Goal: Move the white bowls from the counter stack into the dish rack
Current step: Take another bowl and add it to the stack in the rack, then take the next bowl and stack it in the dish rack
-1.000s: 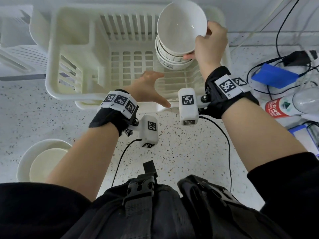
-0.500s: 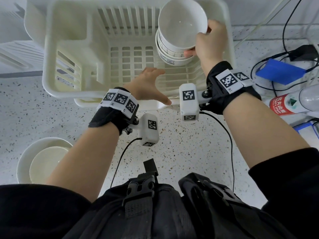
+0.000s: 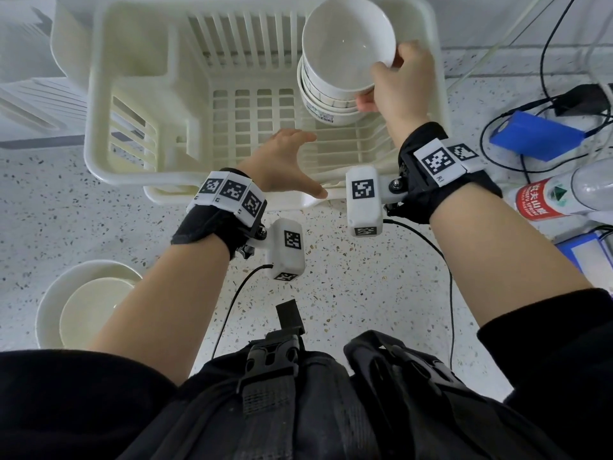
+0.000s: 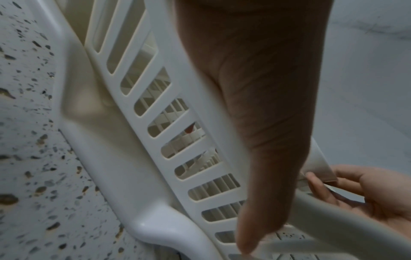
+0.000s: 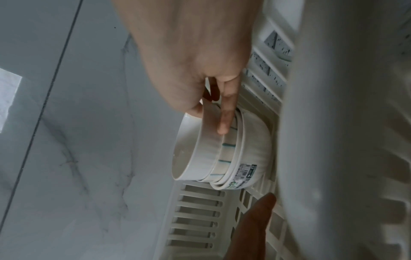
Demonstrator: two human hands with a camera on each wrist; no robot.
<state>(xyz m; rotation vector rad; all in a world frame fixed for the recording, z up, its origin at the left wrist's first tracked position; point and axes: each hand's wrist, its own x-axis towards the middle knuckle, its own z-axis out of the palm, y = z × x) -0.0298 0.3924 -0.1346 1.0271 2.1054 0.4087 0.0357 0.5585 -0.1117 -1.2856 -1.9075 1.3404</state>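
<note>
In the head view a cream dish rack (image 3: 132, 174) stands at the back of the counter. Nested white bowls (image 3: 328, 112) lean in its back right corner. My right hand (image 3: 381, 81) grips the topmost white bowl (image 3: 345, 48), thumb over the rim and fingers under the wall. The right wrist view shows that bowl (image 5: 195, 149) seated in the nested ones. My left hand (image 3: 292, 154) rests open on the rack's front rim, with the thumb (image 4: 255, 211) lying along the slotted wall (image 4: 155, 123). More white bowls (image 3: 89, 310) sit stacked on the counter at lower left.
A water bottle with a red label (image 3: 564, 194), a blue box (image 3: 534, 134) and black cables (image 3: 544, 61) crowd the counter right of the rack. A ribbed white drain tray (image 3: 33, 101) lies to the rack's left. Speckled counter (image 3: 348, 277) stretches between me and the rack.
The bowl in my right hand has sunk a little deeper onto the nested bowls in the rack. My left hand has stayed on the rack's front rim.
</note>
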